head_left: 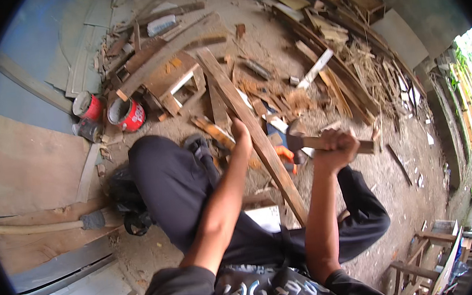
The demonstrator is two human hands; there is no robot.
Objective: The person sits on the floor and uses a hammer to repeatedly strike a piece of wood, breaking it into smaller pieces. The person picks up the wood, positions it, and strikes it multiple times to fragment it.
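A long wooden plank slopes across the middle, its far end by a small wooden stool and its near end by my lap. My left hand grips the plank's left edge, fingers mostly hidden behind the wood. To the right of the plank, my right hand is closed around the wooden handle of a hammer. The hammer's metal head points left and looks raised over the ground, apart from the plank. Below the hammer head, an orange object, perhaps a tool handle, shows partly.
Two red paint cans stand left of the stool. Wood scraps and offcuts litter the dirt floor ahead. Long boards lie piled at the far right. A wooden frame stands at lower right; a long-handled tool lies left.
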